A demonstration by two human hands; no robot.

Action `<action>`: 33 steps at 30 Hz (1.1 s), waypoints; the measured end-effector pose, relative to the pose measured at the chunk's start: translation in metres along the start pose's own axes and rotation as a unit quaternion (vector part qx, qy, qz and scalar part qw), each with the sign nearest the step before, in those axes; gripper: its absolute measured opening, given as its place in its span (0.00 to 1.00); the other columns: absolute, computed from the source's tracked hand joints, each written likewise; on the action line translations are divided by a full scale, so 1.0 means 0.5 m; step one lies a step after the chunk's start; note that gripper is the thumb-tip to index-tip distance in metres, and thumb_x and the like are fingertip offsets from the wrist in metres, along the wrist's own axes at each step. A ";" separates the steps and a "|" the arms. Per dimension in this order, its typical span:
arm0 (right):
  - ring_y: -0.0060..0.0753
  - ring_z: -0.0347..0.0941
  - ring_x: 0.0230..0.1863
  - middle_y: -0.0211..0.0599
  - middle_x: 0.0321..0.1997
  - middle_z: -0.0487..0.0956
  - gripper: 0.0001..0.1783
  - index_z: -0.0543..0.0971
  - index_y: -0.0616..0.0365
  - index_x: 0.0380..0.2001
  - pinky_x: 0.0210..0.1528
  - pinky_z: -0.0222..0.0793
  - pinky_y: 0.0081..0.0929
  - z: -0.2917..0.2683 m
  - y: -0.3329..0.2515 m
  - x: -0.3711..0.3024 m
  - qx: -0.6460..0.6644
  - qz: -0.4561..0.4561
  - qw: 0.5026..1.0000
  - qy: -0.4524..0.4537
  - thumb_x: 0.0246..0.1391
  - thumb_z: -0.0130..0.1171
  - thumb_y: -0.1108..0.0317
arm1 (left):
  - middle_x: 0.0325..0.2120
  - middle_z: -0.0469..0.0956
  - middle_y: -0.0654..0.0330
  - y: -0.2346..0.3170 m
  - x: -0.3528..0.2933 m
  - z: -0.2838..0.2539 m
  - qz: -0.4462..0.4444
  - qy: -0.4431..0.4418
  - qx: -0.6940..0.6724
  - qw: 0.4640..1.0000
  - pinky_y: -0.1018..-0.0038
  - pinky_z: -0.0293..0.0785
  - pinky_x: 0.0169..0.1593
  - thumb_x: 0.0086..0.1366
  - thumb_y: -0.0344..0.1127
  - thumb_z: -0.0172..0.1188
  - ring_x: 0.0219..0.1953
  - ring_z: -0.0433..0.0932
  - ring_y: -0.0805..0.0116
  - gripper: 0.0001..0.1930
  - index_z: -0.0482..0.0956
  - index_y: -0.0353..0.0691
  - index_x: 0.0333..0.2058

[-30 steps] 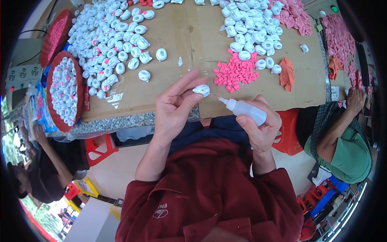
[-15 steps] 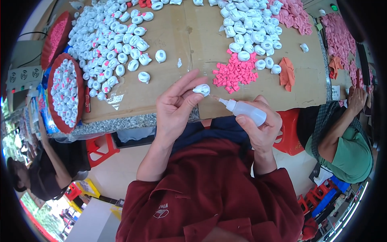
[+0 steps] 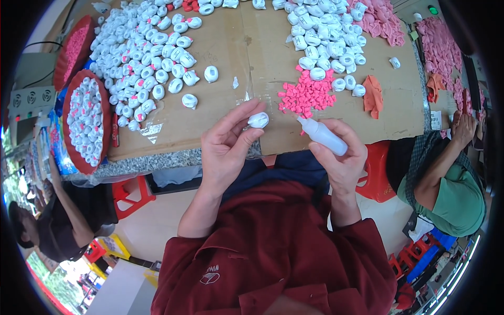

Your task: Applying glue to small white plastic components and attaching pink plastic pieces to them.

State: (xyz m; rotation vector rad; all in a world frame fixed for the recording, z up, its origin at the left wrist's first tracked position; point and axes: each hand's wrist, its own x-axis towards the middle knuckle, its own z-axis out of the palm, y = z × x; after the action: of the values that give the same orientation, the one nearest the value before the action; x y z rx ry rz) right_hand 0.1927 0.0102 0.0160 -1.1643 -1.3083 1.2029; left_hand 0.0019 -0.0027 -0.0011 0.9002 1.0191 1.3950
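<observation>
Between thumb and fingers, my left hand (image 3: pixel 229 144) pinches a small white rounded plastic piece (image 3: pixel 258 120) above the table's front edge. My right hand (image 3: pixel 344 157) is wrapped round a white squeeze bottle (image 3: pixel 325 137) with a narrow nozzle. Its tip points up and left, apart from the white piece. Just beyond the nozzle lies a heap of small pink pieces (image 3: pixel 307 94) on the cardboard. More white pieces like the held one form a large pile (image 3: pixel 142 63) at the left and another pile (image 3: pixel 328 37) at the far right.
Red baskets stand at the left edge, one of white pieces (image 3: pixel 66 123), one of pink bits (image 3: pixel 59 73). Orange rubber scraps (image 3: pixel 373 97) and pink pieces (image 3: pixel 380 23) lie to the right. Cardboard (image 3: pixel 236 58) covers the granite-edged table. Other people sit at both sides.
The white piece has turned in my left fingers and dropped slightly nearer to me. My right hand has tilted the bottle more upright, its nozzle shifting right, away from the piece.
</observation>
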 end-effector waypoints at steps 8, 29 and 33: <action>0.30 0.66 0.39 0.35 0.40 0.74 0.20 0.75 0.60 0.37 0.41 0.63 0.22 0.041 0.019 0.021 -0.292 -0.129 0.946 -0.048 0.34 0.64 0.79 | 0.42 0.73 0.52 -0.009 -0.020 -0.008 -0.013 0.042 0.007 0.999 0.76 0.71 0.47 0.52 0.14 0.57 0.43 0.73 0.69 0.24 0.67 0.28 0.50; 0.24 0.69 0.32 0.36 0.34 0.73 0.09 0.75 0.65 0.32 0.34 0.64 0.19 0.002 -0.023 -0.042 -0.142 -0.154 0.977 0.036 0.44 0.59 0.77 | 0.39 0.74 0.51 -0.017 -0.088 0.039 0.021 0.017 0.054 0.998 0.75 0.74 0.44 0.51 0.15 0.58 0.42 0.75 0.68 0.24 0.65 0.29 0.48; 0.27 0.69 0.31 0.36 0.33 0.72 0.11 0.74 0.63 0.29 0.33 0.65 0.20 0.060 0.006 -0.046 -0.121 -0.119 0.986 -0.009 0.39 0.62 0.79 | 0.40 0.73 0.50 -0.025 -0.094 0.048 0.046 -0.017 0.046 0.998 0.72 0.72 0.48 0.49 0.15 0.59 0.43 0.74 0.65 0.28 0.61 0.30 0.51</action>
State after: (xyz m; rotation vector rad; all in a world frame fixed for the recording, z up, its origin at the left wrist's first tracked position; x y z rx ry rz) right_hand 0.1647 -0.0144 0.0107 -1.1302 -1.5915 0.9018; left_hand 0.0320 -0.0477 -0.0033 1.0475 1.0346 1.4135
